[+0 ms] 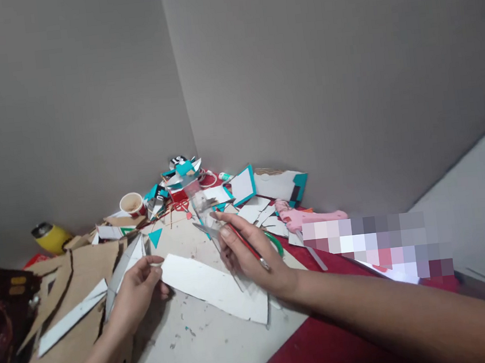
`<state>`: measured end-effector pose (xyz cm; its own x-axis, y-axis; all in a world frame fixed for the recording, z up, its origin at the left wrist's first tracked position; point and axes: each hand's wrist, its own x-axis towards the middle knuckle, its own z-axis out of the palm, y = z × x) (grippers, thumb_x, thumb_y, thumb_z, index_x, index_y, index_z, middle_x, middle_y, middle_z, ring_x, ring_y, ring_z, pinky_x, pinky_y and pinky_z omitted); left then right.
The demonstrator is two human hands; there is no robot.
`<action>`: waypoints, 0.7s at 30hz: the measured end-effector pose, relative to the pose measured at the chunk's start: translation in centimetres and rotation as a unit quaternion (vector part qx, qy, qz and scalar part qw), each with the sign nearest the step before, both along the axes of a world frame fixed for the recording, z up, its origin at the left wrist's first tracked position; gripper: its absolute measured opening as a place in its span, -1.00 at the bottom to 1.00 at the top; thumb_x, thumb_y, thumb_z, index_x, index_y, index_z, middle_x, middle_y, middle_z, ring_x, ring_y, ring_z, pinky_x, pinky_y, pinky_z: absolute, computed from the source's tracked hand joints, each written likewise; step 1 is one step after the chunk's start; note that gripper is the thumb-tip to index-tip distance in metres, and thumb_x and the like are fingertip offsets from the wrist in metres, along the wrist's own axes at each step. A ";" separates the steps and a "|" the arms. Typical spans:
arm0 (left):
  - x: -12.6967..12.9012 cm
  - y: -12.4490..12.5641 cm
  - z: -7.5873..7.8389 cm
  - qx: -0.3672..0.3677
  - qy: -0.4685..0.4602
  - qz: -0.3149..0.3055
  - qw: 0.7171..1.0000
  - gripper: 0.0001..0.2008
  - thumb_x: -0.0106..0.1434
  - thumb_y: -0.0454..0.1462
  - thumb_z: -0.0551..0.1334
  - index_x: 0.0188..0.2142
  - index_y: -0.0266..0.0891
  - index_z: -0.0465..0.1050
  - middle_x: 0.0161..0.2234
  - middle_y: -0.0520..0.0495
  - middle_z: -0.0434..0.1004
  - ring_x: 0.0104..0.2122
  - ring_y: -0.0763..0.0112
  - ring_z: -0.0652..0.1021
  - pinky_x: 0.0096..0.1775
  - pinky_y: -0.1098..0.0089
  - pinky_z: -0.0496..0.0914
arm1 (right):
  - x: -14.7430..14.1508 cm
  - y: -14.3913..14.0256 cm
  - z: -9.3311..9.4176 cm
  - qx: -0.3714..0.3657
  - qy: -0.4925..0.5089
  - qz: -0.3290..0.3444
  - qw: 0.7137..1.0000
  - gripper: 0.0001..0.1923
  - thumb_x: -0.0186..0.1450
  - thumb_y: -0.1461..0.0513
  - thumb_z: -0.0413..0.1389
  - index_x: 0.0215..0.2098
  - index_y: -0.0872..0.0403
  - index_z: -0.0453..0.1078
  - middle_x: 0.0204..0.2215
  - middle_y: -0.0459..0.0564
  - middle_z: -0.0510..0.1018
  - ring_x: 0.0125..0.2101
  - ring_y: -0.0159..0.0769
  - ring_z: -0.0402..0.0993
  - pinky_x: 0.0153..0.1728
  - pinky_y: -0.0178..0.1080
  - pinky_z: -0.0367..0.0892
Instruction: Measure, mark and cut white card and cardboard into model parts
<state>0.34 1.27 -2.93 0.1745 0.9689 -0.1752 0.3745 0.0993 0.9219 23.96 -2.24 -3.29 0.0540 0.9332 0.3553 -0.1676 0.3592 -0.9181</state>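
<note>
White card strip [214,288]: left end pinched by left hand [135,294]. Right hand [250,256] rests upon it, gripping a red pencil [249,249] and clear ruler [213,231].

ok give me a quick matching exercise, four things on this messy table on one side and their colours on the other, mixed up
Things:
1. paper cup
2. glue gun
3. canister
4. triangle scrap

Colours:
a. yellow
b. teal
c. red and white
d. pink

Pairs: 1-c, 2-d, 3-a, 4-b

For bearings: the left hand pinches the end of the long white strip, and the right hand holds a red pen above it.
</note>
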 end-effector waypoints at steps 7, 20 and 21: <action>1.5 -0.4 3.1 -0.046 0.034 -0.049 0.997 -0.53 -0.01 -0.03 0.36 -0.18 -0.20 0.33 -0.55 0.10 0.45 -0.53 0.43 0.51 -0.41 0.39 0.42 | 1.5 0.4 2.2 0.055 -0.014 -0.005 0.998 -0.68 0.35 0.02 0.05 -0.08 0.07 0.31 -0.59 -0.24 0.19 -0.60 -0.44 0.16 -0.57 -0.33 0.13; 1.8 -3.9 5.1 -0.118 0.152 -0.069 0.979 -0.65 0.08 -0.15 0.28 -0.17 -0.22 0.30 -0.51 0.06 0.49 -0.52 0.37 0.57 -0.44 0.40 0.42 | 2.1 -0.3 2.7 0.148 -0.168 0.053 0.973 -0.74 0.35 0.15 0.04 -0.06 0.13 0.29 -0.55 -0.17 0.36 -0.54 -0.37 0.31 -0.47 -0.28 0.21; 1.4 -4.3 5.0 -0.116 0.173 -0.066 0.976 -0.67 0.07 -0.16 0.27 -0.20 -0.24 0.33 -0.56 0.07 0.48 -0.56 0.36 0.56 -0.49 0.41 0.39 | 2.1 -0.2 2.4 0.151 -0.184 0.057 0.970 -0.66 0.35 0.16 0.04 0.03 0.17 0.27 -0.53 -0.14 0.40 -0.51 -0.35 0.34 -0.44 -0.27 0.24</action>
